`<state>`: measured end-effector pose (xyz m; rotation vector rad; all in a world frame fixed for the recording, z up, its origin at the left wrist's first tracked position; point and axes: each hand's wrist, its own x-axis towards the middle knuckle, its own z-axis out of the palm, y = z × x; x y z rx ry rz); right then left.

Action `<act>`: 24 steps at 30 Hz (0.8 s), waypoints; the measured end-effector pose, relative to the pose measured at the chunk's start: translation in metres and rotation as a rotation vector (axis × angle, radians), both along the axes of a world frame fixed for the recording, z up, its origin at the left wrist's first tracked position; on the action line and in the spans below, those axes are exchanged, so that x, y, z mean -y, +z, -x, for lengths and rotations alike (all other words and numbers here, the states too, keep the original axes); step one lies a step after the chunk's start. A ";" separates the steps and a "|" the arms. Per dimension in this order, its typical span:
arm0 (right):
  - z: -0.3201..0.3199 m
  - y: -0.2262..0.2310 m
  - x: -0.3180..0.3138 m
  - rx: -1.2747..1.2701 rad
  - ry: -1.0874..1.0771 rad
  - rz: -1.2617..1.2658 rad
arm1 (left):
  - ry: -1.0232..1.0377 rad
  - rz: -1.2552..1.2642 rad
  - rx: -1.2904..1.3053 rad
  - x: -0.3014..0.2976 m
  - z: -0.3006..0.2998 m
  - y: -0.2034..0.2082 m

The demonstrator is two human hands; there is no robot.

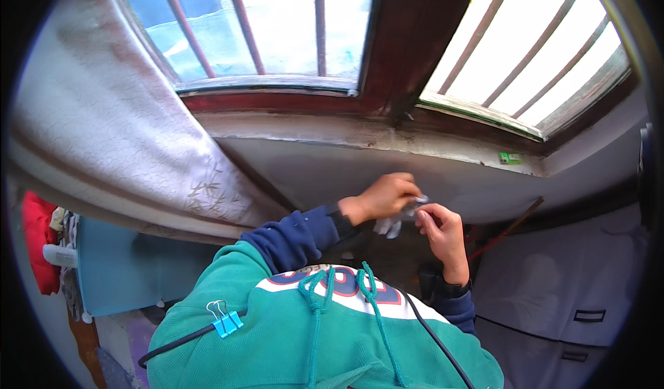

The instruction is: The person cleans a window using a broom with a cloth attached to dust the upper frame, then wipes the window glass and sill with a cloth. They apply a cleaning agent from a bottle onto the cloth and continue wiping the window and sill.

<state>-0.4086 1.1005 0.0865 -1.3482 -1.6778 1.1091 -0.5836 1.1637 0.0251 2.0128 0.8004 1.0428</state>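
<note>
My left hand (387,195) is closed, its fingertips pinching a small crumpled whitish-grey piece (391,226) that hangs down below the fingers. Whether it is cloth, tissue or thin plastic I cannot tell. Just to its right, my right hand (444,235) has its thumb and forefinger pressed together at the edge of the same piece. Both hands are raised in front of my chest, a little below the window sill (311,129).
A barred window with a dark red frame (401,57) is ahead. A pale curtain (117,105) hangs at left above a blue panel (131,264). On the sill's right lies a small green item (510,158). A grey fabric cabinet (553,299) stands at right, near a reddish stick (508,228).
</note>
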 end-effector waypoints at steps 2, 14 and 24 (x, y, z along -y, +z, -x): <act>-0.015 -0.001 0.007 0.000 -0.065 0.041 | 0.034 0.218 -0.044 -0.005 0.005 -0.023; -0.023 -0.024 -0.005 -0.045 -0.062 0.067 | -0.020 0.914 0.459 0.003 0.006 0.010; 0.014 -0.007 0.000 0.312 0.253 -0.250 | 0.188 1.124 0.699 0.019 0.020 0.008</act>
